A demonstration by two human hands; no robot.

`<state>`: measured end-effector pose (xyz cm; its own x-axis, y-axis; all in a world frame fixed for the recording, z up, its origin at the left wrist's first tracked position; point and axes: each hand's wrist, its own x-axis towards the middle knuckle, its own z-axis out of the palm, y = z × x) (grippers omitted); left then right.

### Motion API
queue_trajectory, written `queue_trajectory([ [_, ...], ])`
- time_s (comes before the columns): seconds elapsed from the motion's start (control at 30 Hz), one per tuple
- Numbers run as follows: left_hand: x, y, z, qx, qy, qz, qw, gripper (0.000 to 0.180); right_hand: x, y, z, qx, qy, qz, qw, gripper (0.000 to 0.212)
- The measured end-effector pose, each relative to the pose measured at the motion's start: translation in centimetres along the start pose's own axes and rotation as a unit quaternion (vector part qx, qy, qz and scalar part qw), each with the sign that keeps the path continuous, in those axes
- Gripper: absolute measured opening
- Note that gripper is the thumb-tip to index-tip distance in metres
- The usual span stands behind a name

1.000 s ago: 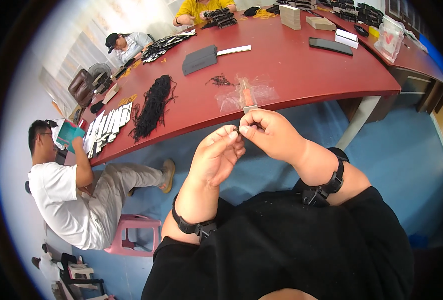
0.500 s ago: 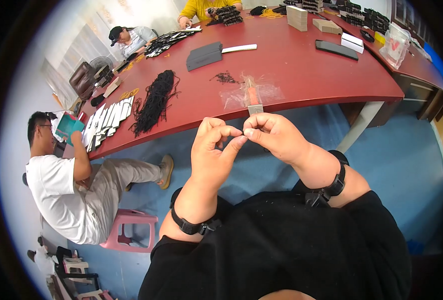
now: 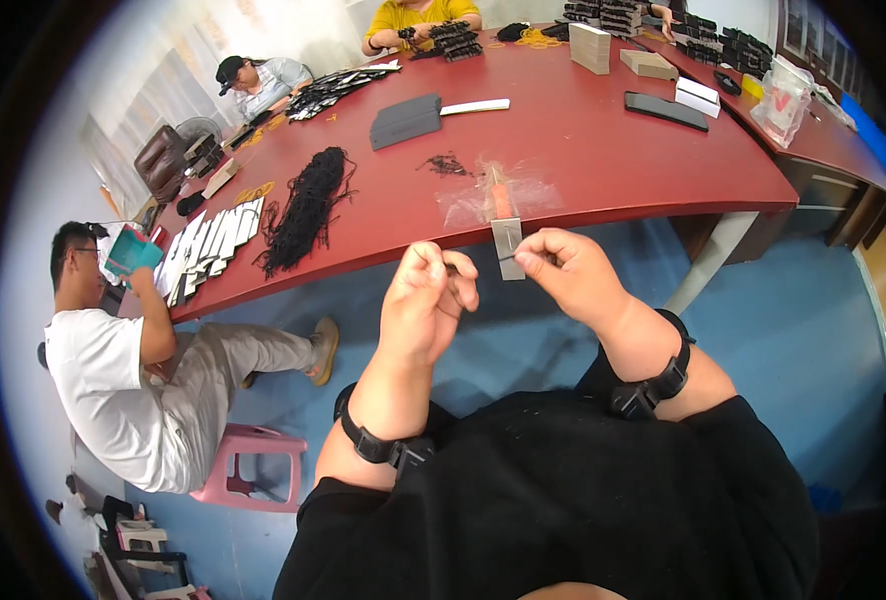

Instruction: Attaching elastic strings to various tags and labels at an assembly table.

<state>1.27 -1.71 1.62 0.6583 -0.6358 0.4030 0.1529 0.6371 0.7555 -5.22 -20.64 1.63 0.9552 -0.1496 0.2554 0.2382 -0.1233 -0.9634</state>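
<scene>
My right hand (image 3: 565,265) pinches a short black cord (image 3: 507,258) between thumb and fingertips, in front of a flat metal strip (image 3: 506,236). That strip juts past the table's near edge, and an orange piece (image 3: 503,200) behind it lies under clear tape (image 3: 463,208). To the left, my left hand (image 3: 429,292) hovers apart from the right one, its fingers curled in toward the thumb. Whatever those fingers may hold is too small or hidden to make out. On the red table (image 3: 583,140) lies a tangled bundle of black cords (image 3: 308,212).
Black scraps (image 3: 447,163) lie behind the tape. White-and-black strips (image 3: 213,242) fan out at left, and a grey board (image 3: 407,120) rests farther back. A seated person (image 3: 123,390) on a pink stool (image 3: 253,470) is at left; others work at the far side.
My hands, fingertips together before, have come apart. The left moved slightly left and its fingers turned inward; the right shifted right with the cord, and more of the metal strip shows.
</scene>
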Motion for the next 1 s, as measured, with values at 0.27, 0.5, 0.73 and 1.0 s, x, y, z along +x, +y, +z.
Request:
queue_trajectory([
  [0.27,1.1,-2.5,-1.4,0.039,0.075,0.002,0.996,0.007,0.7,1.6,-0.2,-0.028,0.034,-0.041,0.998,0.007],
  [0.5,1.2,-2.2,-1.3,0.071,0.084,0.004,0.994,0.006,1.1,2.2,-0.1,-0.022,0.030,-0.067,0.997,0.007],
  [0.73,1.4,-3.2,-2.8,0.090,0.093,0.017,0.991,0.005,1.5,3.2,-0.1,-0.013,0.036,-0.062,0.997,0.014],
  [1.0,-0.6,-2.5,-7.1,0.338,0.081,0.074,0.935,0.006,1.8,5.4,0.8,-0.197,0.225,-0.054,0.953,0.033],
])
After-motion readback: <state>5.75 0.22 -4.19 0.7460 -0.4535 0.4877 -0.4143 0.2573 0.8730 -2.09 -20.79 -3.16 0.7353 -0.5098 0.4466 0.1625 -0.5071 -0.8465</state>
